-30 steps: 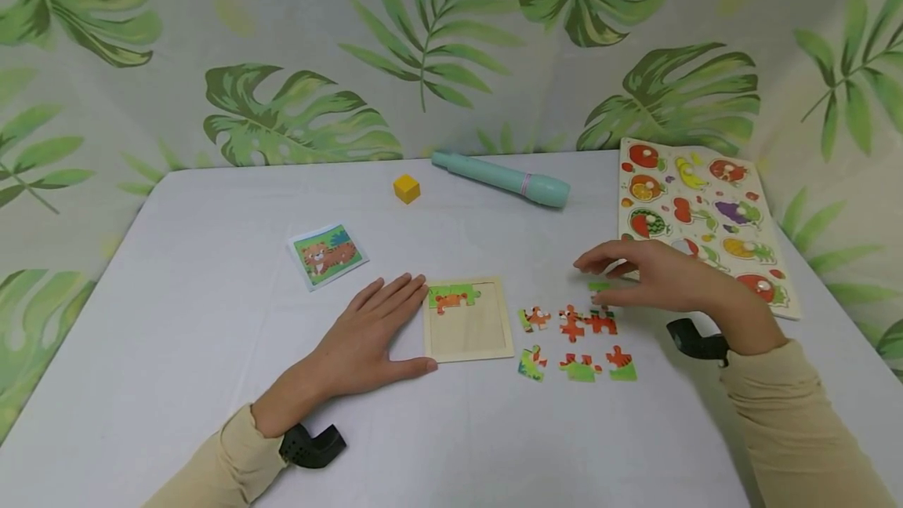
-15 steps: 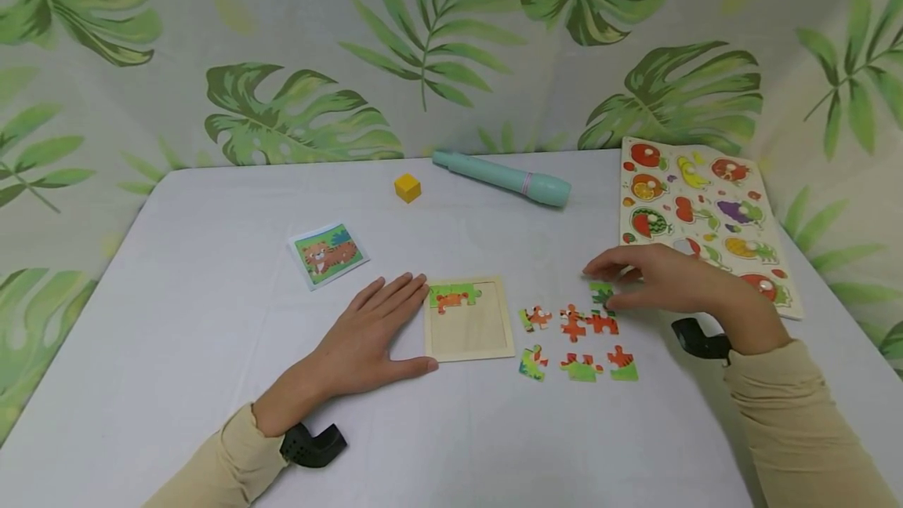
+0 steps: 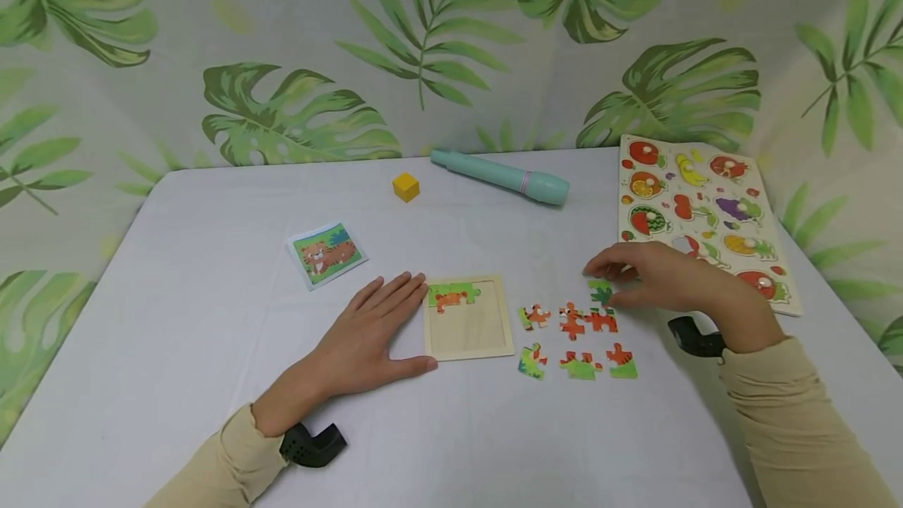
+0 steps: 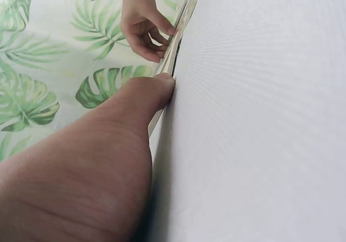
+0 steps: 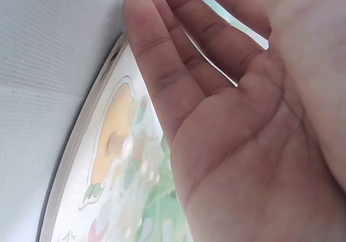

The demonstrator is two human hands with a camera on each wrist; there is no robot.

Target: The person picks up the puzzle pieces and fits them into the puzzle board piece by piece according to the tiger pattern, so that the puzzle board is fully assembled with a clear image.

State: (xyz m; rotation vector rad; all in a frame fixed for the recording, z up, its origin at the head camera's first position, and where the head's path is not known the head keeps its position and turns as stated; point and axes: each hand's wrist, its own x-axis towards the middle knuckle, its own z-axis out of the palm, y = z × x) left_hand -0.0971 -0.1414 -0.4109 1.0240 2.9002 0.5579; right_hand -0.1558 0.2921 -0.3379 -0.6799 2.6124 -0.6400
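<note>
Nearest, the left hand (image 3: 367, 339) lies flat, straight fingers and thumb at the left edge of a wooden tray (image 3: 469, 356), with joined puzzle pieces (image 3: 451, 294) in its far left corner. Right of it lie loose pieces (image 3: 581, 369); the right hand (image 3: 656, 277) arches by a green piece (image 3: 600, 289) — whether pinching it, I cannot tell. Beyond — a tiger card (image 3: 328, 255), fruit board (image 3: 708, 193), yellow cube (image 3: 405, 187), teal tube (image 3: 499, 175).

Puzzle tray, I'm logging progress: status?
Left hand against tray. Right hand at green piece, grip unclear. Tray partly filled, top left. Loose pieces alongside, possibly in the way.
</note>
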